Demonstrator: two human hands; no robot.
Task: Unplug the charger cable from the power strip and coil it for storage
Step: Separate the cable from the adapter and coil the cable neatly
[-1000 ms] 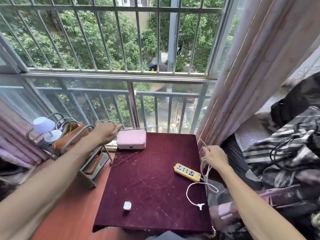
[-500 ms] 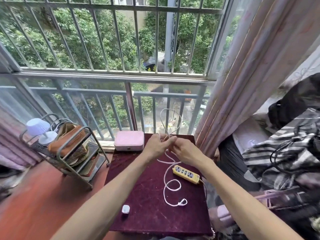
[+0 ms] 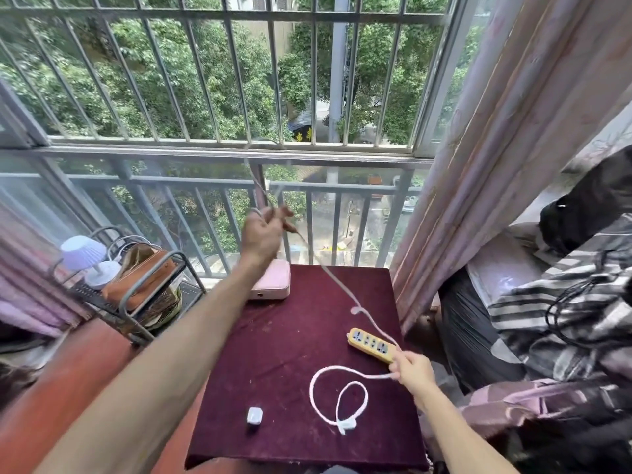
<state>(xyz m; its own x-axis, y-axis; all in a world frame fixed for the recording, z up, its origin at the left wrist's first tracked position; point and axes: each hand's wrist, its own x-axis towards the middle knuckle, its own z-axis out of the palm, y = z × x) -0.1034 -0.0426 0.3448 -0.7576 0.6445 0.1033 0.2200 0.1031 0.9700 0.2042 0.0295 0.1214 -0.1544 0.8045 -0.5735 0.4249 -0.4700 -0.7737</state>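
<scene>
Left hand (image 3: 265, 234) is raised above the far edge of the table (image 3: 273, 336), fingers pinched on the white charger cable (image 3: 337, 278); the hand and the cable loop above it are motion-blurred, so I can't tell how many turns I'm holding. Right hand (image 3: 412, 371) sits at the near end of the yellow power strip (image 3: 371, 343), thumb and fingers closed on the same cable. Between my hands the cable runs taut and diagonal, passing just behind the strip. From my right hand the rest lies slack on the table in a flat ribbon-like loop, with the connector end (image 3: 347, 425) left of and nearer than the strip.

Table top is dark maroon velvet-like cloth, scuffed. The strip is a slim bar with three outlets showing; no readable markings. Small white charger block (image 3: 254, 415) sits apart from the cable, well left of and nearer than the strip. Pink rounded box (image 3: 273, 283) is far-left of the strip, partly hidden by my left forearm. Wire rack (image 3: 143, 295) with brown bag and small lamp stands further left. Pink curtain (image 3: 496, 148) hangs right of the strip.
</scene>
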